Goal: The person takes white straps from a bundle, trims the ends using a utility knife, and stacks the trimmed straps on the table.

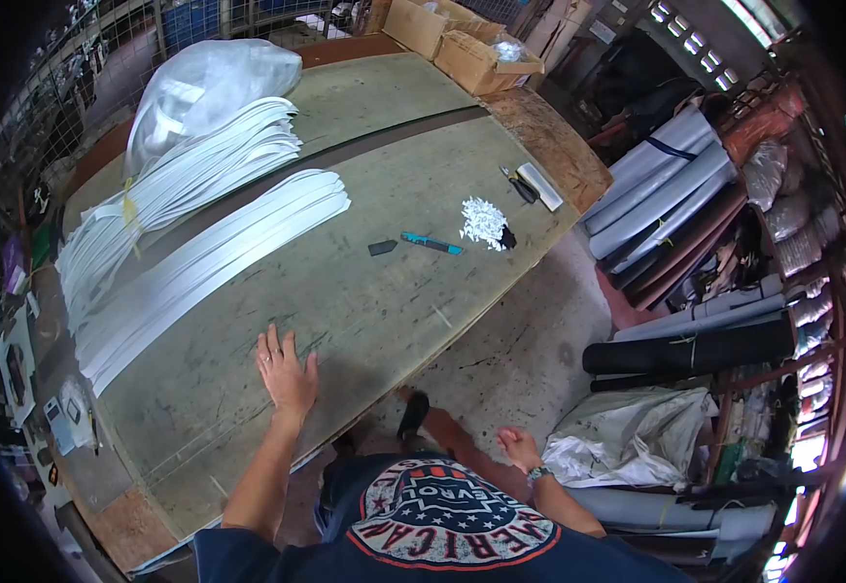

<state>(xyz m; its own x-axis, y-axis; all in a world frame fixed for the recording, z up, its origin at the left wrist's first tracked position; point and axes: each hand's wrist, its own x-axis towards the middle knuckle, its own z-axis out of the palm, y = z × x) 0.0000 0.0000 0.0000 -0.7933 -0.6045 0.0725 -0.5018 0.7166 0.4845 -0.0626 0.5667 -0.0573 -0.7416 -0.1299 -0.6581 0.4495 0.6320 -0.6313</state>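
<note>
My left hand (287, 377) rests palm down on the worktable (364, 321), fingers spread, holding nothing. Beyond it lies a stack of long white strips (219, 257), and behind that a second bundle of white strips (189, 180) with a yellow tie. My right hand (520, 450) hangs off the table's near edge, its fingers loosely curled and no object showing in them. A teal and black utility knife (431, 243) lies mid-table beside a small dark flat piece (382, 248). Right of the knife is a heap of small white scraps (483, 222).
Pliers (520, 187) and a pale block (539, 187) lie near the table's right edge. A clear plastic bag (214, 83) sits at the back left, cardboard boxes (481, 60) at the far corner. Rolls of material (661, 175) and a crumpled sheet (627, 437) line the right side.
</note>
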